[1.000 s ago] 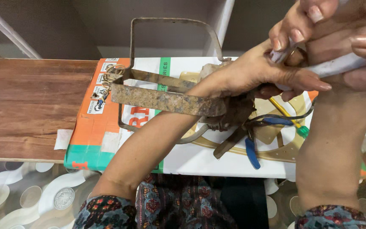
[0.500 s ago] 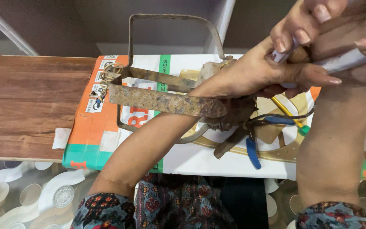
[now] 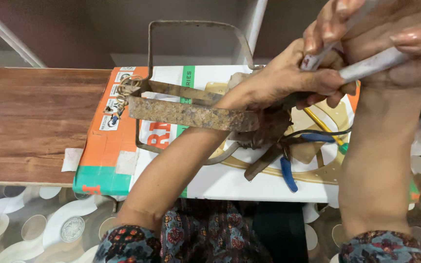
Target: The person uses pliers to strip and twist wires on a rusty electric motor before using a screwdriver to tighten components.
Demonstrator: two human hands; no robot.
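Observation:
My left hand (image 3: 283, 78) reaches across a flat cardboard box (image 3: 118, 160) and clasps the near end of a rusty metal frame (image 3: 191, 113), whose bent wire loop (image 3: 196, 29) rises behind it. My right hand (image 3: 381, 39) sits just right of it, high in the view, fingers closed on white tool handles (image 3: 366, 65). The two hands touch. The working end of the handled tool is hidden under my left hand. Below them lie blue-handled pliers (image 3: 286, 170) and a yellow screwdriver (image 3: 325, 129).
The box rests on a white surface (image 3: 230, 187), with a brown wooden board (image 3: 30, 122) to its left. A patterned floor (image 3: 35, 224) shows at the bottom left. Small wire coils (image 3: 125, 87) hang at the frame's far end. My patterned clothing fills the bottom edge.
Both hands and the rusty frame have stayed almost still; the hands shifted only slightly at the top right.

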